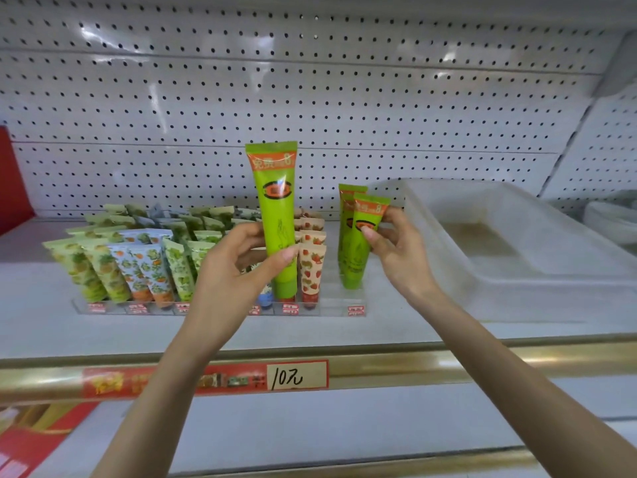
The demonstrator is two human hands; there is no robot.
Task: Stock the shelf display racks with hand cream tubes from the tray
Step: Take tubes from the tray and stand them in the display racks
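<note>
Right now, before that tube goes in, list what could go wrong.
1. The left hand holds the tall green tube just in front of the strawberry tubes; swinging it toward the rack could topple them.
2. The right hand pinches a leaning green tube in the rack's right lane, where only two stand; released carelessly, it may tip forward.

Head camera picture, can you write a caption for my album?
Left hand holds a green tube upright while right hand pinches a second green tube standing in the clear rack.
</note>
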